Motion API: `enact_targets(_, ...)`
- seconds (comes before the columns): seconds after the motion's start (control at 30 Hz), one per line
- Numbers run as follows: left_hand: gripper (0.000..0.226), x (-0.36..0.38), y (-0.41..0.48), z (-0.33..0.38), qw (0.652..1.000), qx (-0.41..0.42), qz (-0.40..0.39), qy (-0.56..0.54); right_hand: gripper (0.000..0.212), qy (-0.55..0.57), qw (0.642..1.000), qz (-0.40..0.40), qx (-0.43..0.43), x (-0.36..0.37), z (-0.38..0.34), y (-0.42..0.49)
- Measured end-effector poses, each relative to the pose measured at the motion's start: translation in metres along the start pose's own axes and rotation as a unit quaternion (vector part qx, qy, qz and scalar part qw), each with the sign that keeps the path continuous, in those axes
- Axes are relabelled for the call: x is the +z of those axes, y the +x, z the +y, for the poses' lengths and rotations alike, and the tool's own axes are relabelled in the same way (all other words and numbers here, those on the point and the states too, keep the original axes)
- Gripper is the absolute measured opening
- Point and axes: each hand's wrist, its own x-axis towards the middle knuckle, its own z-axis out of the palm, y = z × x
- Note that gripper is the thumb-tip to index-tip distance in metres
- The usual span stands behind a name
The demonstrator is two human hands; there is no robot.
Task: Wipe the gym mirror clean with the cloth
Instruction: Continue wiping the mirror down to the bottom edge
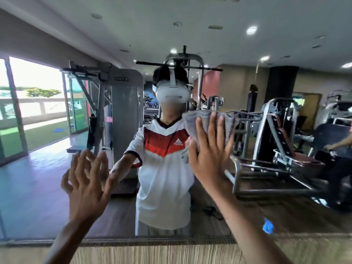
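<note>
A large gym mirror (47, 187) fills nearly the whole view and reflects me and the room behind. A grey cloth (192, 119) is spread flat against the glass at centre right. My right hand (209, 155) lies palm-flat on the cloth with fingers pointing up, pressing it to the mirror. My left hand (85, 181) is at lower left, fingers spread, with its fingertips at the glass and nothing in it. Both forearms reach up from the bottom of the view.
A wood-grain wall panel (152, 252) runs below the mirror's lower edge. The reflection shows weight machines (276, 141), a cable tower (122, 111), glass doors (38, 111) at left and another person's arm (342, 143) at far right. A blue object (268, 225) is reflected low right.
</note>
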Motion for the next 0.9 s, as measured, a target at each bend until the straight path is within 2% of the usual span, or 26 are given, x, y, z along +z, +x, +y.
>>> enact_targets(0.03,0.067,0.0,-0.002,-0.004,1.0,0.006,-0.001,0.013,0.057,0.008,1.0,-0.003,-0.01,0.005,-0.017,-0.008)
enact_targets(0.1,0.066,-0.005,-0.006,-0.015,0.999,0.01,-0.013,0.031,0.061,0.025,0.995,-0.035,-0.095,0.01,-0.036,-0.035)
enact_targets(0.17,0.066,-0.013,-0.01,-0.029,0.999,0.011,-0.029,0.038,0.063,0.016,0.974,-0.081,-0.211,0.006,-0.026,-0.064)
enact_targets(0.23,0.067,-0.02,-0.014,-0.045,0.998,-0.001,-0.039,0.044,0.064,-0.003,0.96,-0.095,-0.262,-0.001,-0.003,-0.076)
enact_targets(0.3,0.071,-0.026,-0.014,-0.06,0.997,-0.034,-0.044,0.048,0.064,-0.005,0.967,-0.077,-0.244,-0.004,0.014,-0.066)
enact_targets(0.37,0.073,-0.026,-0.012,-0.065,0.997,-0.048,-0.051,0.04,0.061,-0.011,0.982,-0.054,-0.183,-0.002,0.01,-0.041)
enact_targets(0.5,0.067,-0.012,-0.016,-0.058,0.998,-0.046,-0.049,0.022,0.053,0.016,0.999,-0.008,-0.035,0.014,-0.048,-0.009)
enact_targets(0.57,0.067,-0.011,-0.017,-0.059,0.998,-0.039,-0.045,0.036,0.056,0.029,0.998,-0.015,-0.056,0.021,-0.077,-0.02)
enact_targets(0.63,0.067,-0.016,-0.017,-0.067,0.997,-0.02,-0.043,0.057,0.057,0.028,0.983,-0.059,-0.17,0.022,-0.085,-0.049)
enact_targets(0.7,0.067,-0.02,-0.02,-0.078,0.996,0.004,-0.043,0.081,0.058,0.006,0.949,-0.099,-0.298,0.017,-0.065,-0.069)
enact_targets(0.73,0.067,-0.021,-0.021,-0.083,0.995,0.015,-0.045,0.091,0.06,0.0,0.939,-0.104,-0.327,0.014,-0.052,-0.071)
enact_targets(0.8,0.066,-0.018,-0.025,-0.088,0.993,0.024,-0.049,0.101,0.062,-0.003,0.945,-0.085,-0.315,0.013,-0.034,-0.059)
enact_targets(0.9,0.065,-0.01,-0.026,-0.087,0.994,0.016,-0.048,0.096,0.057,0.003,0.981,-0.023,-0.194,0.018,-0.04,-0.012)
